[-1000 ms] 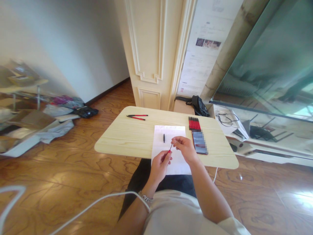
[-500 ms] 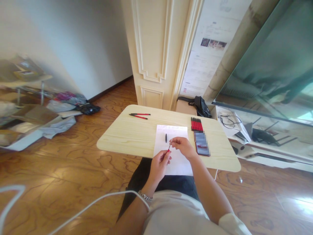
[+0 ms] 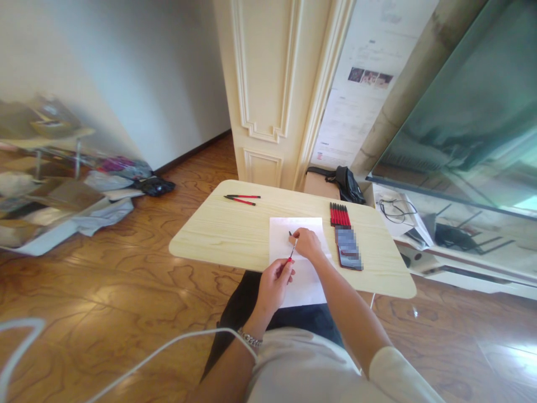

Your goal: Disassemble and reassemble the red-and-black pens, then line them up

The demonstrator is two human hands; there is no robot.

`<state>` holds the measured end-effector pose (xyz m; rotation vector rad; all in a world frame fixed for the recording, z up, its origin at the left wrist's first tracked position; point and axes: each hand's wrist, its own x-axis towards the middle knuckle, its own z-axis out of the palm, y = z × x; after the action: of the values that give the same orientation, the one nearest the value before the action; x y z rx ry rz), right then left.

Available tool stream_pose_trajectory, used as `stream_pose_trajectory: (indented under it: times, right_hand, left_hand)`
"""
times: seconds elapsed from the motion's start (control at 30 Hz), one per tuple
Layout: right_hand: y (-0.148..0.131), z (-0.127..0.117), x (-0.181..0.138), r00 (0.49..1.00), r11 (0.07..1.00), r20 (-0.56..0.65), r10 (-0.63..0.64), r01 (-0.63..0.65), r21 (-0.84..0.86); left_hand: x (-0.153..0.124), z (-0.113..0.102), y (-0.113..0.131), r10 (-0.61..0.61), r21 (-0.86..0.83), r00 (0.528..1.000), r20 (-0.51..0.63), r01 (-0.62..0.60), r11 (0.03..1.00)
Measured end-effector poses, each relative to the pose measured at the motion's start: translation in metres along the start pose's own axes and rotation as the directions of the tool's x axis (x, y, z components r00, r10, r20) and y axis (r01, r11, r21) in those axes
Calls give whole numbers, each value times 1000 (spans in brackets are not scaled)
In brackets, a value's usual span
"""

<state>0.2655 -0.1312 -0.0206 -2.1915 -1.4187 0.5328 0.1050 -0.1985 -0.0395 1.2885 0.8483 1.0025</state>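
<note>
My left hand [image 3: 276, 279] is closed around a red pen barrel [image 3: 290, 260], held upright and tilted over the front of the paper. A thin refill with a pale, spring-like upper part [image 3: 294, 246] stands out of the barrel's top. My right hand [image 3: 307, 243] is just beyond it, low over the white paper [image 3: 308, 282]. Its fingertips are closed on a small black pen tip section [image 3: 290, 233], of which only the far end shows; the rest is covered by the fingers.
Two red-and-black pens [image 3: 243, 200] lie at the table's [image 3: 210, 240] far left. At right, a row of several red pens [image 3: 339, 214] lies above a phone [image 3: 349, 249]. A white cable [image 3: 168, 342] passes by my left forearm. A black bag [image 3: 350, 184] sits behind the table.
My right hand has left the top of the refill, moved forward and closed on the black tip section lying on the paper. My left hand keeps the barrel in almost the same place.
</note>
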Motion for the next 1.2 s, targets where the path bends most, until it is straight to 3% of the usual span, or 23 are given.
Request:
stream_pose_trajectory:
  times: [0.1,0.2,0.27,0.37,0.67,1.2]
  right_hand:
    - [12,-9,-11,1000,904,-19,-14,21,428]
    - [16,-25,-26,998,593,-21,-51,47,804]
    - [13,-37,-36,997,425,-43,-68,68,903]
    - [6,-50,-48,995,318,-93,-47,103,942]
    - [3,-51,-55,990,273,-137,-28,139,952]
    - [0,-51,-60,985,395,-167,-46,171,903]
  left_hand:
    - [0,2,0,-7,-3,1000,2,7,1000]
    - [-1,6,2,-3,-3,1000,18,3,1000]
    - [-1,9,3,1,-6,1000,26,-1,1000]
    - [-3,12,4,0,-8,999,38,0,1000]
    - [-5,17,5,-8,19,998,63,7,1000]
    - [-5,16,9,-9,14,998,59,8,1000]
